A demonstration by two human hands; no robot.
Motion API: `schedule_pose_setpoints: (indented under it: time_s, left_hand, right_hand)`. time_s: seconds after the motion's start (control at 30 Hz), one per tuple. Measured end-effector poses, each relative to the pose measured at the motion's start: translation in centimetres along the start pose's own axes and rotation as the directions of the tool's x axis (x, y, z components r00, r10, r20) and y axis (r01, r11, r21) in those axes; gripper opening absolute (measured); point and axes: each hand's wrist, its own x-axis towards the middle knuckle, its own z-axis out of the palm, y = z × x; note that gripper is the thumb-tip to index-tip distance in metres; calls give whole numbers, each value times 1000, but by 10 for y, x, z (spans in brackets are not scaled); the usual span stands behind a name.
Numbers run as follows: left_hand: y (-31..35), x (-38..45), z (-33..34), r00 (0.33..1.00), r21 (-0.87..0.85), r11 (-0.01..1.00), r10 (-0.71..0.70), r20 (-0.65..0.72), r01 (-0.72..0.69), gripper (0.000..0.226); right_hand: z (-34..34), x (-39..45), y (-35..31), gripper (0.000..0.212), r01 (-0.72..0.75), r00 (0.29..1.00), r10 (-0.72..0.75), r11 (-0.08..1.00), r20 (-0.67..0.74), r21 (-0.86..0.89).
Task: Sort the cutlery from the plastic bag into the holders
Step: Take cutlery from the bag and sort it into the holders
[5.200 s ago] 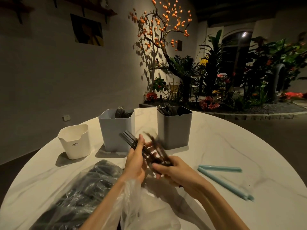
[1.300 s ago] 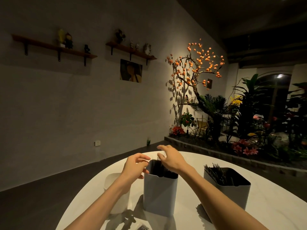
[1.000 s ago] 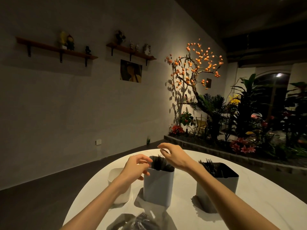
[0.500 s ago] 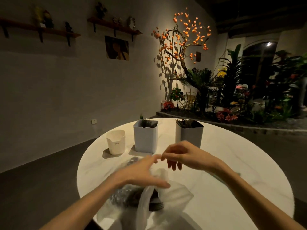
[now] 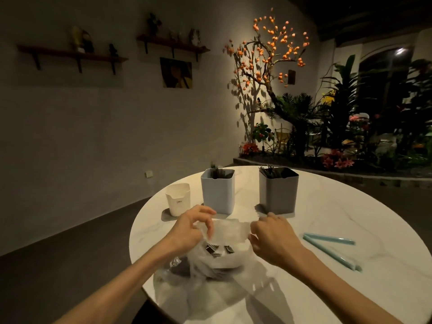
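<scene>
Both hands, left (image 5: pixel 187 230) and right (image 5: pixel 272 235), pinched the plastic bag (image 5: pixel 224 249) mouth apart; three holders (image 5: pixel 218 192) stood behind it, blue sticks (image 5: pixel 332 247) right, table (image 5: pixel 350 211) edge left.

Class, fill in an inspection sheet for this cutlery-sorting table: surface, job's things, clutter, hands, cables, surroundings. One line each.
Surface: round white marble table, dimly lit.
Job's things: plastic bag at the near edge, dark cutlery inside; white holder, contents not visible; light grey holder and dark grey holder, each with cutlery.
Clutter: two teal sticks lying to the right.
Hands: left hand and right hand each grip the bag's mouth, pulling it open.
Cables: nothing seen.
Surroundings: wall shelves, picture, orange-leaved tree, plants.
</scene>
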Motion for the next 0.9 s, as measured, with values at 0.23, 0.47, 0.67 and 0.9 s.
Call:
schedule_pose_setpoints:
  time_s: [0.23,0.47,0.67,0.9]
  left_hand:
    - [-6,-9,12,984,736,660,28,176,-151,50]
    - [-6,-19,2,913,906,422,-361,192,-23,85]
    - [-4,-12,-7,929,853,522,-324,179,18,72]
    - [-9,-16,-14,922,817,576,-327,205,23,68]
  right_hand:
    - [7,12,-41,27,228,879,-415,798,235,557]
    - [30,29,-27,74,259,897,-269,963,350,76]
    - [32,45,-62,42,324,844,-470,831,258,452]
    - [55,60,-97,67,375,795,-423,906,434,196]
